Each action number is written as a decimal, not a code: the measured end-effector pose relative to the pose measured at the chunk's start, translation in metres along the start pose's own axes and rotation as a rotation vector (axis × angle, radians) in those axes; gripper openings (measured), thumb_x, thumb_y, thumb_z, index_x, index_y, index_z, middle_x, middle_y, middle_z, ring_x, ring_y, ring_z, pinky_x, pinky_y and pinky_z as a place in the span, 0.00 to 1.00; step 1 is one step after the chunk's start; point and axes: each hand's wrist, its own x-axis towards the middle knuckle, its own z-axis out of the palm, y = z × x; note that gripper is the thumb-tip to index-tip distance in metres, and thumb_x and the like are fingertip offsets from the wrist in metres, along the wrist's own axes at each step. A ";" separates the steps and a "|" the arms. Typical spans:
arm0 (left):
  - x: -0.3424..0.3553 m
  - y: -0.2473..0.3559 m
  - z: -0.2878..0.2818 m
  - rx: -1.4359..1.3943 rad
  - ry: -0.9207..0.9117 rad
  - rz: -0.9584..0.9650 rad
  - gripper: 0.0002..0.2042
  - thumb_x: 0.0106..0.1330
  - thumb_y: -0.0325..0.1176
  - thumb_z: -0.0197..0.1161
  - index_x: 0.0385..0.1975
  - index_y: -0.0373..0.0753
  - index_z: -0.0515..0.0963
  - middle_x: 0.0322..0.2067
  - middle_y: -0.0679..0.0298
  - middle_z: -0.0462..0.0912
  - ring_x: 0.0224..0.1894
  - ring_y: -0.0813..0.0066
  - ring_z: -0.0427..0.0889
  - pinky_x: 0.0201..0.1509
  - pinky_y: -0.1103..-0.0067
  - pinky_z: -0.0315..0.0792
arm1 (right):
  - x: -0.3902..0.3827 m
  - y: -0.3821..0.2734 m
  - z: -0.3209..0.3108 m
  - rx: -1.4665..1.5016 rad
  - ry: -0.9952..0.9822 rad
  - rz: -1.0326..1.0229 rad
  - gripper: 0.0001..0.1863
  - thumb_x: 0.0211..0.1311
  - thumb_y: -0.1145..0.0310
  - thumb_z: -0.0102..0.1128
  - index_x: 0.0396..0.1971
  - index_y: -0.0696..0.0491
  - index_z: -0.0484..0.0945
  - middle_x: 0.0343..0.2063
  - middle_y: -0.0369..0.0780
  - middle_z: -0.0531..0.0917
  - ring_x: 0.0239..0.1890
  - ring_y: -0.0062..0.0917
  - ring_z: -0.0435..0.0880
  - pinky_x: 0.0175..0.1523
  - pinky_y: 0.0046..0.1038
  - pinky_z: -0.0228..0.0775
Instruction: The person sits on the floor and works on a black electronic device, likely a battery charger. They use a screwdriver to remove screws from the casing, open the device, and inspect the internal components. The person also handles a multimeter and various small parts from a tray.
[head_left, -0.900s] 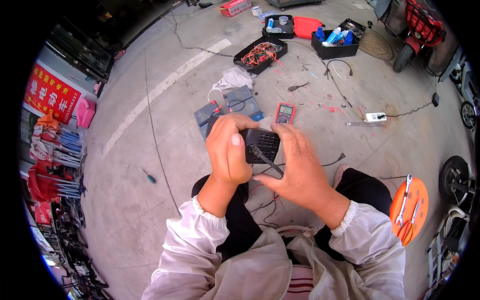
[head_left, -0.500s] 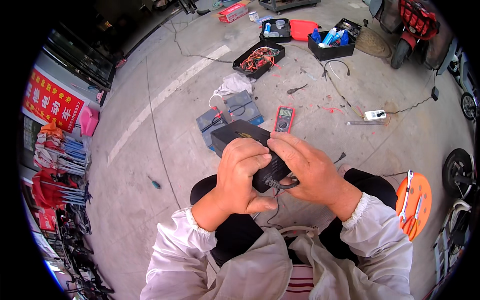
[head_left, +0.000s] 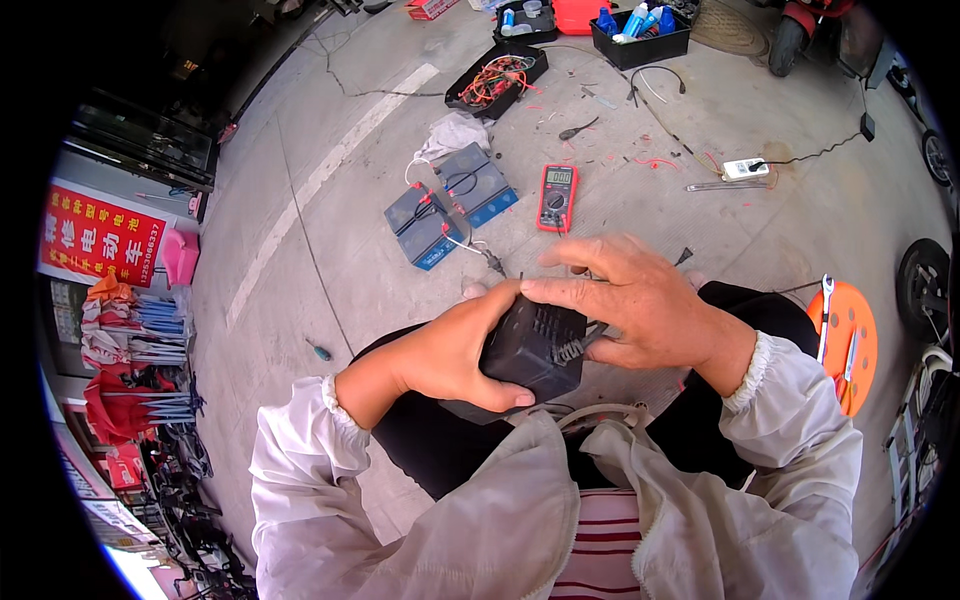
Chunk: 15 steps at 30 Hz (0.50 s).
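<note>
A black vented plastic box with a thick cord is held low over my lap. My left hand wraps round its left side, thumb along the lower edge. My right hand grips the right side by the cord, index fingertip on the top edge and another finger raised. Beyond the box lie two dark-and-blue batteries joined by leads, with a cable connector near the box. A red-and-black multimeter lies to their right. The far side of the box is hidden.
Behind are trays of tangled wires and bottles, a white power strip and a parked scooter. An orange seat with wrenches is at my right, a screwdriver at my left, folded umbrellas along the left edge.
The box has been turned in my hands and brought lower toward my lap. My right hand has raised a finger and my left thumb has slid along the box's lower edge.
</note>
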 end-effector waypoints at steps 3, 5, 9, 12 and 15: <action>0.001 -0.008 0.016 -0.426 0.274 0.006 0.43 0.52 0.38 0.77 0.65 0.29 0.60 0.53 0.55 0.75 0.56 0.69 0.76 0.62 0.71 0.70 | 0.002 0.004 0.014 -0.011 0.286 0.286 0.30 0.55 0.71 0.70 0.59 0.56 0.73 0.53 0.45 0.77 0.47 0.38 0.80 0.55 0.38 0.73; 0.011 -0.007 0.024 -0.603 0.498 0.023 0.39 0.56 0.35 0.74 0.65 0.29 0.60 0.53 0.56 0.76 0.55 0.72 0.76 0.60 0.71 0.72 | -0.001 0.002 0.027 0.218 0.410 0.552 0.24 0.63 0.69 0.67 0.56 0.61 0.72 0.50 0.48 0.78 0.44 0.34 0.81 0.51 0.34 0.76; 0.040 -0.025 0.046 -0.418 0.896 0.041 0.36 0.55 0.36 0.75 0.59 0.29 0.63 0.48 0.55 0.79 0.48 0.70 0.80 0.54 0.71 0.76 | -0.003 -0.015 0.051 0.687 0.363 0.515 0.28 0.68 0.60 0.64 0.56 0.65 0.67 0.44 0.51 0.81 0.44 0.32 0.85 0.49 0.31 0.78; 0.055 -0.001 0.069 -0.079 1.170 -0.089 0.40 0.50 0.38 0.80 0.59 0.29 0.63 0.46 0.52 0.79 0.48 0.64 0.82 0.55 0.68 0.75 | 0.003 -0.021 0.062 0.417 0.314 0.623 0.37 0.59 0.58 0.72 0.58 0.64 0.64 0.37 0.49 0.82 0.41 0.36 0.86 0.50 0.34 0.77; 0.050 -0.010 0.086 0.050 1.132 -0.038 0.48 0.47 0.37 0.81 0.65 0.29 0.54 0.55 0.48 0.72 0.55 0.61 0.77 0.60 0.66 0.72 | 0.009 -0.025 0.050 0.477 0.287 0.760 0.34 0.54 0.64 0.73 0.57 0.63 0.67 0.40 0.51 0.82 0.42 0.37 0.86 0.48 0.35 0.77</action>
